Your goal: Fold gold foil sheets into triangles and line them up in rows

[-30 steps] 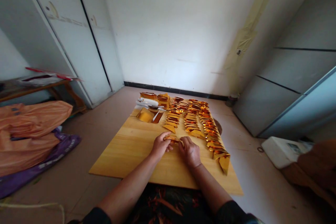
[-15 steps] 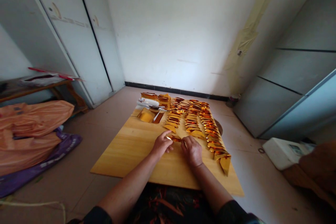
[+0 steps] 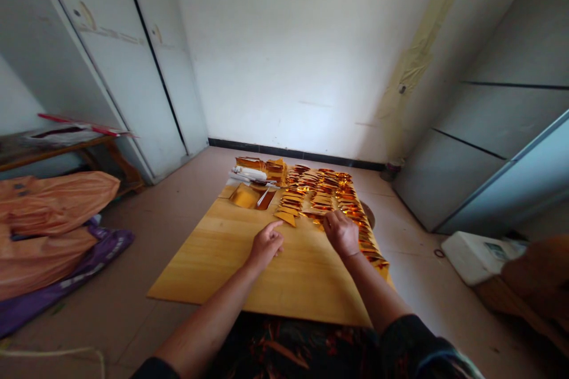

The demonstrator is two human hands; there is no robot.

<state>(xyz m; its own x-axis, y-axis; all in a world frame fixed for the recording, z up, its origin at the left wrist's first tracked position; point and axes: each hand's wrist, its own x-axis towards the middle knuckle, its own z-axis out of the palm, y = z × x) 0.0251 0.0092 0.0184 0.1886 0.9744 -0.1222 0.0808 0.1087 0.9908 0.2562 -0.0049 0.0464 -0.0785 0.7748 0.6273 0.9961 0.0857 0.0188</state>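
Note:
My right hand [image 3: 341, 234] is closed, with its fingertips at a folded gold foil paper [image 3: 315, 214] by the front of the middle row. My left hand [image 3: 267, 244] hovers over the board to the left, its index finger stretched out and the others loosely curled, holding nothing I can see. Just beyond that finger ends the left row of folded gold foil papers [image 3: 291, 200]. Another row [image 3: 323, 196] stands in the middle, and a third runs down the right edge, partly hidden by my right hand and forearm.
The wooden board [image 3: 213, 260] bears an open tray with gold sheets [image 3: 246, 195], a white roll-like bundle [image 3: 249, 174] and gold paper stacks [image 3: 276, 170] at its far left. An orange bag [image 3: 53, 201] lies on the floor left; a white box [image 3: 469, 257] stands right.
My hands have parted. The right one has carried the folded gold paper forward and right to the middle row; the left has let go and drawn back slightly left.

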